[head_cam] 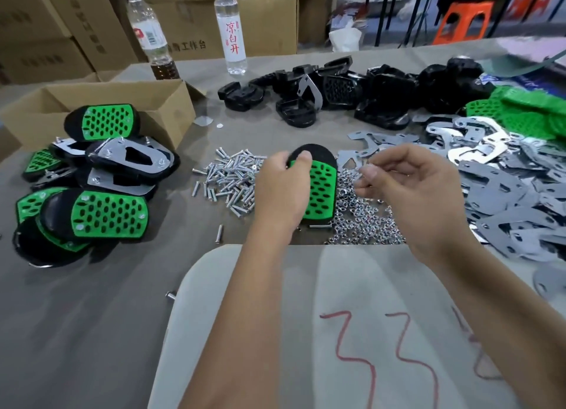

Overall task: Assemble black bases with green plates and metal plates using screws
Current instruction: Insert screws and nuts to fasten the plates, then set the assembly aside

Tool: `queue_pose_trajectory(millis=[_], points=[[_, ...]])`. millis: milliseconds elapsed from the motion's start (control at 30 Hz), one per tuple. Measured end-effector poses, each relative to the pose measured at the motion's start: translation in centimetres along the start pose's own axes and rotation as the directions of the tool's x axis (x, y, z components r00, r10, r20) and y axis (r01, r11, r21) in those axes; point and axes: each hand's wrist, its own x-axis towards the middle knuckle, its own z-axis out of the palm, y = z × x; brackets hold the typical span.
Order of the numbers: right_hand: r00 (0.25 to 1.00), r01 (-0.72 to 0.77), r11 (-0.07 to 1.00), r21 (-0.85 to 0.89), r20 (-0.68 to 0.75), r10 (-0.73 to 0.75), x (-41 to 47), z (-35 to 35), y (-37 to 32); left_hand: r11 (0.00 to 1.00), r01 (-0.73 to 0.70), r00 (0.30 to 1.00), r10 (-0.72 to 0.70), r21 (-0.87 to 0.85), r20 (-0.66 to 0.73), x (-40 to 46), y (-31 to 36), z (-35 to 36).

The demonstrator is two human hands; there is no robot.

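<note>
Far to the left of my left hand [280, 191] lie several finished pieces [101, 176], that hand grips a black base with a green plate [318, 188], my right hand [407, 191] pinches what looks like a nut, and beyond it many metal plates [496, 176] wait.

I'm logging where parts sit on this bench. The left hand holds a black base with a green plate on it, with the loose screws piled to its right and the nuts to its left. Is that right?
Not quite: the sides are swapped. In the head view the left hand holds the black base with green plate, but the screws lie to its left and the nuts to its right.
</note>
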Motion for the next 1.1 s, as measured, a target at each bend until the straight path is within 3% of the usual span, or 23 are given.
queue_pose_trajectory(millis=[67,167,400,567,767,867,1033,1100], points=[[1.000,0.001,0.999,0.032,-0.015,-0.001,0.1,0.3,0.0,0.983,-0.109,0.994,0.112,0.147,-0.015,-0.4,-0.2,1.0],[0.999,0.040,0.999,-0.033,-0.025,-0.041,0.2,0.2,-0.1,0.957,-0.174,0.984,0.178,0.234,0.005,-1.0,-0.3,2.4],[0.991,0.118,0.968,-0.222,-0.035,-0.129,0.2,-0.6,0.6,0.964,-0.171,0.985,0.174,0.202,0.006,-1.4,-0.4,3.1],[0.940,0.322,0.810,-0.489,0.067,-0.334,0.3,-0.1,1.3,0.954,-0.191,0.977,0.207,0.230,-0.046,-1.7,-0.4,3.2],[0.898,0.379,0.704,-0.601,0.054,-0.437,0.2,0.4,1.4,0.951,-0.184,0.964,0.224,0.250,-0.143,-2.3,-0.2,3.8],[0.902,0.406,0.730,-0.549,0.115,-0.415,0.5,-0.1,1.4,0.956,-0.173,0.972,0.206,0.238,-0.117,-2.3,-0.2,3.6],[0.907,0.415,0.811,-0.413,0.258,-0.333,1.1,-1.2,1.3,0.986,-0.079,0.992,0.063,0.144,0.110,-1.2,0.0,1.5],[0.915,0.398,0.821,-0.410,0.244,-0.321,0.8,-0.7,1.3,0.991,-0.065,0.992,0.052,0.114,0.115,-1.2,0.1,1.2]])
